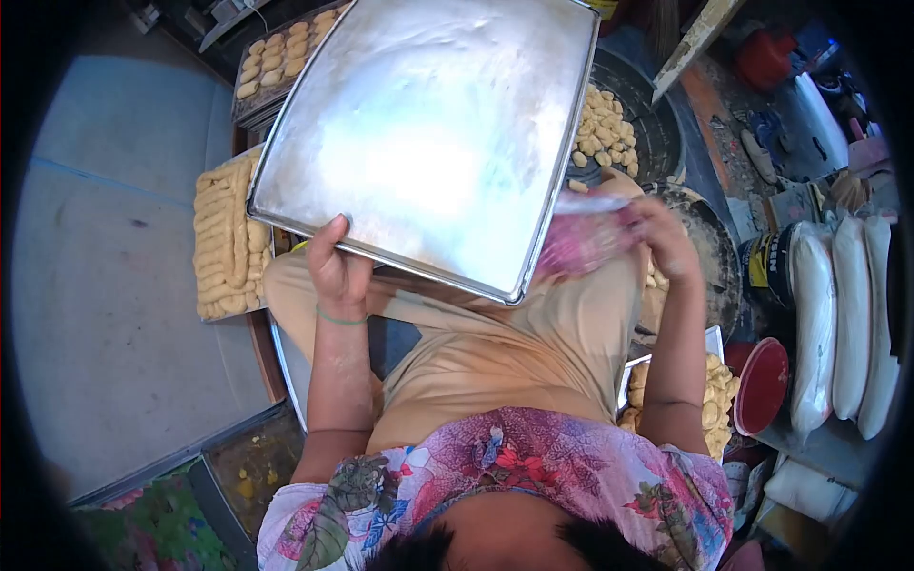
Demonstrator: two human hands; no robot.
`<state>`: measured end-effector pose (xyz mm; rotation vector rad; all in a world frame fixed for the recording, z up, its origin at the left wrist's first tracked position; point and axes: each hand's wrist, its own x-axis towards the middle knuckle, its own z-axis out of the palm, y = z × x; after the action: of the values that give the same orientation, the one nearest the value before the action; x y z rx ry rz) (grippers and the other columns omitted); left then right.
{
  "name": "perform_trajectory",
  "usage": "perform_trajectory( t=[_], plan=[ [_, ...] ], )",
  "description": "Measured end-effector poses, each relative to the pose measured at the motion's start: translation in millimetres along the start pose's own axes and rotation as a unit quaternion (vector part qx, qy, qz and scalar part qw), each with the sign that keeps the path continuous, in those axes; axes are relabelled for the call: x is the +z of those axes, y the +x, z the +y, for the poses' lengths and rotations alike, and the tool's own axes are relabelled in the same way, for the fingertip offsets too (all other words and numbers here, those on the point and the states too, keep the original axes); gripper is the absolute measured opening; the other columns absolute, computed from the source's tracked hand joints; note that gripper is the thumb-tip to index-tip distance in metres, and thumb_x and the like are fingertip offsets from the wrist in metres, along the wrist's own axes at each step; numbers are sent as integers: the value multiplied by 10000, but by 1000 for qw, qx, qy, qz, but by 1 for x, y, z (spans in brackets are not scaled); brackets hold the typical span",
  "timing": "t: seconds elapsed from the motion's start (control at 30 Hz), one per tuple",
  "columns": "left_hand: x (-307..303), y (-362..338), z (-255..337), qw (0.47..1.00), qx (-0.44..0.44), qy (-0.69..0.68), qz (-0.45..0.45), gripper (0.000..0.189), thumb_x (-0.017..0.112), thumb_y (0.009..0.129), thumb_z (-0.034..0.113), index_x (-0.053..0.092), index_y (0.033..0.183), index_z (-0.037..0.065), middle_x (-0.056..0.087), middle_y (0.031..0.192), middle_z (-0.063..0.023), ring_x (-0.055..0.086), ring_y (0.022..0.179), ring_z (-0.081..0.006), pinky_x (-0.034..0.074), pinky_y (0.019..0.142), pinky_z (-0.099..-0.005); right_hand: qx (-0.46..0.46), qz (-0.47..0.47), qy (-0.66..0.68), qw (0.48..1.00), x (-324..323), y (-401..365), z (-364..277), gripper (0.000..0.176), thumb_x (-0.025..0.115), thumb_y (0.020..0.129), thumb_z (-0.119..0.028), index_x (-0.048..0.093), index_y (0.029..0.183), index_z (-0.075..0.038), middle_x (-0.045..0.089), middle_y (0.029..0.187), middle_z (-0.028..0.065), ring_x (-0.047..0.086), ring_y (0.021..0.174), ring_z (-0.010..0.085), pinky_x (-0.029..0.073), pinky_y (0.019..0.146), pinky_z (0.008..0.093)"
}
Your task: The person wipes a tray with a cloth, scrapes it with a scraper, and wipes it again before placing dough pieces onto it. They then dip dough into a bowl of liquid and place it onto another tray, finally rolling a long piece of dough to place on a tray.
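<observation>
My left hand (340, 271) is closed on the near edge of a large shiny metal baking tray (409, 171), its thumb on the rim. The tray is raised and tilted over my lap, reflecting bright light. At the tray's right side, my right hand (666, 238) grips a pink and white cloth (588, 236), smeared by motion. Whether the cloth touches the tray cannot be made out. Beyond the tray's right edge, small dough pieces (605, 128) lie in a dark round basin (657, 124).
Rows of shaped dough fill a tray (228, 238) on the left, with stacked trays of rounded pieces (281, 57) behind. More dough (719, 400) sits by my right elbow. A red bucket (762, 385) and long white plastic-wrapped packs (814, 328) stand at right; a pale board (133, 285) lies left.
</observation>
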<state>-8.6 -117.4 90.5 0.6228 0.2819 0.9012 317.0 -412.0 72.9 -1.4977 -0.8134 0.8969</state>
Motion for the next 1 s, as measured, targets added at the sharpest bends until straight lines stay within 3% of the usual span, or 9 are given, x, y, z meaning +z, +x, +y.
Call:
perform_trajectory(
  t=[0.13, 0.37, 0.47, 0.57, 0.77, 0.87, 0.9, 0.93, 1.0],
  plan=[
    [-14, -4, -6, 999, -29, 6, -22, 480, 585, 823, 55, 456, 1277, -36, 567, 1221, -159, 551, 1139, -290, 430, 1010, -436, -176, 253, 241, 920, -9, -28, -65, 502, 626, 822, -294, 525, 1192, 29, 597, 1096, 89, 579, 946, 170, 451, 848, 291],
    [8, -26, -53, 995, -74, 58, -15, 440, 597, 792, 10, 484, 1215, -35, 609, 1097, -137, 613, 1016, -267, 491, 923, -407, -226, -107, -274, 929, 94, -40, -67, 332, 763, 717, -280, 564, 913, -102, 331, 1478, 195, 178, 1412, 409, 99, 1123, 552],
    [16, -33, -66, 993, -101, 67, -12, 491, 592, 776, -27, 454, 1248, -29, 599, 1116, -133, 611, 1022, -256, 505, 902, -387, -148, -154, -552, 806, 162, -36, -58, 547, 655, 750, -322, 548, 1271, -195, 249, 1517, 135, 182, 1408, 377, 69, 1070, 679],
    [12, -33, -67, 985, -141, 92, -34, 504, 591, 782, -28, 436, 1262, -20, 587, 1127, -122, 613, 1000, -243, 510, 882, -372, -240, -73, -500, 829, 144, -12, -14, 655, 606, 763, -394, 445, 1363, -186, 320, 1496, 139, 152, 1424, 375, -3, 1108, 605],
    [13, -35, -63, 979, -128, 145, -62, 477, 599, 788, -21, 451, 1241, -16, 577, 1085, -112, 594, 997, -212, 507, 867, -375, -280, 272, -334, 858, -10, 107, 42, 508, 598, 765, -224, 558, 1251, -86, 568, 1244, 184, 522, 1177, 340, 393, 996, 383],
    [21, -35, -61, 983, -99, 153, -18, 440, 595, 791, -22, 466, 1212, -35, 596, 1023, -109, 611, 923, -201, 518, 810, -357, -83, 348, -273, 893, 39, 80, 15, 435, 617, 784, -167, 566, 1199, -48, 624, 1092, 171, 613, 949, 278, 476, 856, 334],
    [24, -32, -61, 984, -89, 154, 4, 423, 593, 793, -23, 474, 1199, -43, 607, 992, -106, 621, 885, -197, 523, 785, -349, -136, 292, -263, 909, 70, 66, 15, 399, 642, 772, -162, 577, 1148, -43, 633, 998, 151, 604, 785, 255, 498, 748, 353],
    [21, -28, -63, 984, -94, 153, 3, 406, 591, 795, -24, 483, 1186, -49, 614, 948, -100, 626, 845, -197, 528, 770, -344, -72, 189, -222, 954, 115, 34, -25, 393, 647, 776, -169, 577, 1144, -47, 623, 1052, 156, 615, 907, 292, 493, 828, 384],
    [4, -23, -60, 982, -108, 157, 5, 374, 588, 798, -25, 501, 1160, -61, 628, 861, -88, 636, 763, -198, 536, 739, -336, -345, 43, -278, 895, 173, 6, 12, 371, 629, 765, -139, 598, 1130, -80, 532, 1301, 137, 474, 1252, 295, 302, 1099, 482]
  ],
)
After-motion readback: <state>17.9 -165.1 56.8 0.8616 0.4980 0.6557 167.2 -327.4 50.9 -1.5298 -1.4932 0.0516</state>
